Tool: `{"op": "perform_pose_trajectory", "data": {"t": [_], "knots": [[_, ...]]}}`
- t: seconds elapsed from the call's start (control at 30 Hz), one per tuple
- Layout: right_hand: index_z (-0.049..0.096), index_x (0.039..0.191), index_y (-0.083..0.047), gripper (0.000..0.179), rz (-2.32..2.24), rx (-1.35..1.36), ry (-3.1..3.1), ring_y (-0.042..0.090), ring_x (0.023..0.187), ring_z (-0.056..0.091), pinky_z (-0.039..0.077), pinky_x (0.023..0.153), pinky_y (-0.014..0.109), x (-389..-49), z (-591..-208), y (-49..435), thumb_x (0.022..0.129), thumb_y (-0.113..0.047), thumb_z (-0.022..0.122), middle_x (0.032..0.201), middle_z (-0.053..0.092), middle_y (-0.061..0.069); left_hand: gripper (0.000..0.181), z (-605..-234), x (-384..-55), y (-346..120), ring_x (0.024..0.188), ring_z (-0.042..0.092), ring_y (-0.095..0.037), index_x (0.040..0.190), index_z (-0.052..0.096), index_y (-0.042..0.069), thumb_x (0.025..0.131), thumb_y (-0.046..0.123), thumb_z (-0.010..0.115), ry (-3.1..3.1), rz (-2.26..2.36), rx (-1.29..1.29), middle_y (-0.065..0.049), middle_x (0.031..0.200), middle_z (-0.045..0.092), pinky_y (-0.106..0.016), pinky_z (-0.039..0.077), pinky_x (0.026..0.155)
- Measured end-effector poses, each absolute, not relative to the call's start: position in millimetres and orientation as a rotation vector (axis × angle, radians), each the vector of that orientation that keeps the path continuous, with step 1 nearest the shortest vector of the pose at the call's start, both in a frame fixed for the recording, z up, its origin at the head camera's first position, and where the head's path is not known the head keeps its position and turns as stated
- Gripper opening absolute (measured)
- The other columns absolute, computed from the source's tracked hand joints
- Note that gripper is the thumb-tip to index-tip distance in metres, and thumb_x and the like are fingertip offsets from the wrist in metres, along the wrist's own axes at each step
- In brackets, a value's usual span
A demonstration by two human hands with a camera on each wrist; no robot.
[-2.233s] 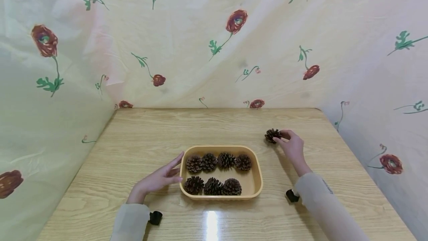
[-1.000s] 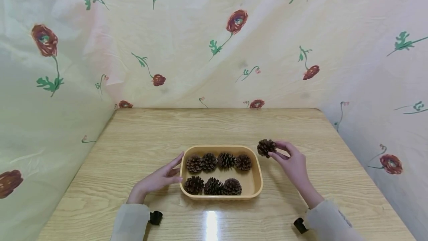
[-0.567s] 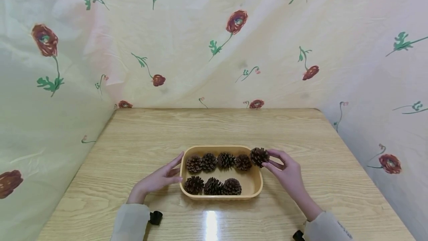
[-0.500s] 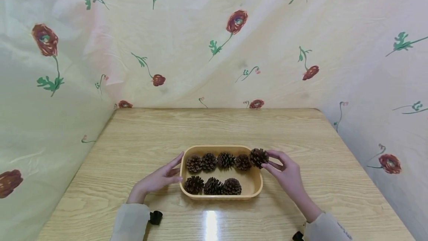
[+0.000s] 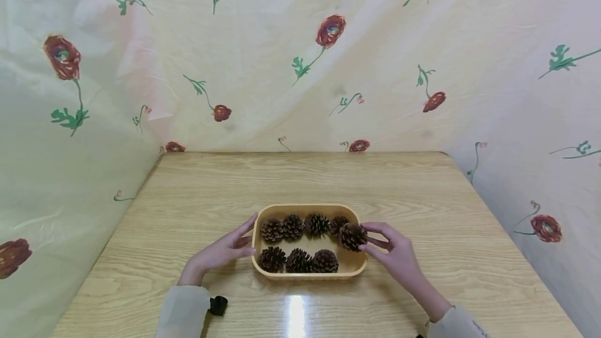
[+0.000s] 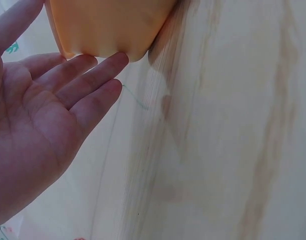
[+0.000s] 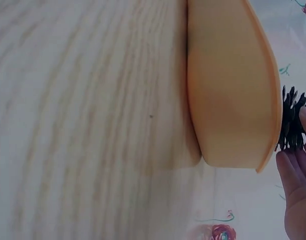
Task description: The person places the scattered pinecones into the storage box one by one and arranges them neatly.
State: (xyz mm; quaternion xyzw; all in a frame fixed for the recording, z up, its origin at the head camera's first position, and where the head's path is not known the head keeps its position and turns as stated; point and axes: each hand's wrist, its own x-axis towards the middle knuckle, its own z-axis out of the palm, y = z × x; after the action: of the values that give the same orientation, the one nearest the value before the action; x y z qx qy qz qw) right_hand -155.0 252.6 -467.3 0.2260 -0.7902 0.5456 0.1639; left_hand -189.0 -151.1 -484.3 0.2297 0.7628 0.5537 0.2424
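In the head view a yellow-orange plastic tray [image 5: 308,276] sits mid-table with several brown pine cones [image 5: 298,261] in two rows inside. My right hand [image 5: 393,254] pinches another pine cone [image 5: 352,236] between thumb and fingers, at the right end of the tray. In the right wrist view this pine cone [image 7: 293,120] shows above the tray's rim, partly covered by the fingers. My left hand [image 5: 225,249] touches the tray's left end with fingers extended. The left wrist view shows the fingertips of that hand [image 6: 48,107] against the outer wall of the tray [image 6: 108,27].
The tray stands on a wood-grain table [image 5: 211,186]. Floral cloth [image 5: 263,56] hangs behind the table and along both sides. A small black wrist camera [image 5: 218,305] is beside the left sleeve [image 5: 183,311].
My right hand has carried the pine cone from the table's right rear, leftward and nearer, over the tray's rim to its right end. The left hand and tray have stayed put.
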Motion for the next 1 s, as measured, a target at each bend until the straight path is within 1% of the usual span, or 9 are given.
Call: {"op": "perform_pose_trajectory", "data": {"t": [0.1,0.2,0.47,0.6,0.83,0.9,1.0], "knots": [[0.063,0.113,0.007,0.048,1.515,0.704,-2.261,-0.004,0.103,0.064,0.059,0.081,0.021,-154,-469,251,0.067,0.016,0.076,0.109,0.066,0.021,0.087,-484,-189,-151,0.145,0.020,-0.047,0.157,-0.003,0.026,0.096,0.014,0.058,2.081,1.516,0.621,-0.011,0.163,-0.011,-0.057,0.025,0.117],[0.064,0.113,0.005,0.049,1.461,0.758,-2.265,-0.003,0.103,0.063,0.059,0.082,0.021,-153,-470,250,0.067,0.014,0.078,0.107,0.065,0.024,0.086,-484,-189,-151,0.145,0.020,-0.047,0.157,-0.003,0.026,0.096,0.014,0.058,2.078,1.518,0.623,-0.011,0.163,-0.011,-0.057,0.025,0.117],[0.063,0.116,0.004,0.053,1.337,0.877,-2.295,-0.004,0.108,0.061,0.057,0.085,0.019,-155,-475,254,0.066,0.009,0.080,0.109,0.066,0.022,0.086,-484,-189,-150,0.144,0.020,-0.049,0.157,-0.004,0.022,0.097,0.013,0.056,2.083,1.507,0.650,-0.014,0.163,-0.011,-0.057,0.025,0.117],[0.064,0.116,0.002,0.055,1.235,0.929,-2.311,0.002,0.105,0.065,0.056,0.088,0.018,-156,-476,256,0.064,0.006,0.082,0.110,0.067,0.020,0.085,-485,-189,-150,0.143,0.020,-0.050,0.157,-0.004,0.022,0.097,0.013,0.056,2.084,1.511,0.666,-0.016,0.162,-0.011,-0.058,0.026,0.116],[0.066,0.115,-0.006,0.056,0.980,1.002,-2.365,0.012,0.101,0.067,0.046,0.096,0.005,-158,-473,259,0.062,0.000,0.084,0.110,0.070,0.010,0.085,-485,-188,-151,0.143,0.020,-0.051,0.157,-0.004,0.021,0.097,0.012,0.056,2.083,1.517,0.676,-0.016,0.162,-0.011,-0.058,0.026,0.116],[0.066,0.115,-0.007,0.055,0.930,1.020,-2.398,0.015,0.101,0.067,0.046,0.097,0.006,-160,-471,260,0.063,-0.003,0.084,0.110,0.071,0.008,0.085,-485,-188,-151,0.143,0.020,-0.051,0.157,-0.004,0.021,0.097,0.012,0.056,2.084,1.517,0.675,-0.017,0.162,-0.011,-0.058,0.026,0.116],[0.067,0.114,-0.009,0.053,0.891,1.036,-2.464,0.017,0.099,0.068,0.052,0.094,0.013,-161,-466,262,0.064,-0.007,0.084,0.110,0.071,0.005,0.085,-485,-188,-151,0.142,0.020,-0.052,0.157,-0.004,0.021,0.097,0.012,0.056,2.086,1.517,0.675,-0.017,0.162,-0.011,-0.059,0.025,0.116]]}}
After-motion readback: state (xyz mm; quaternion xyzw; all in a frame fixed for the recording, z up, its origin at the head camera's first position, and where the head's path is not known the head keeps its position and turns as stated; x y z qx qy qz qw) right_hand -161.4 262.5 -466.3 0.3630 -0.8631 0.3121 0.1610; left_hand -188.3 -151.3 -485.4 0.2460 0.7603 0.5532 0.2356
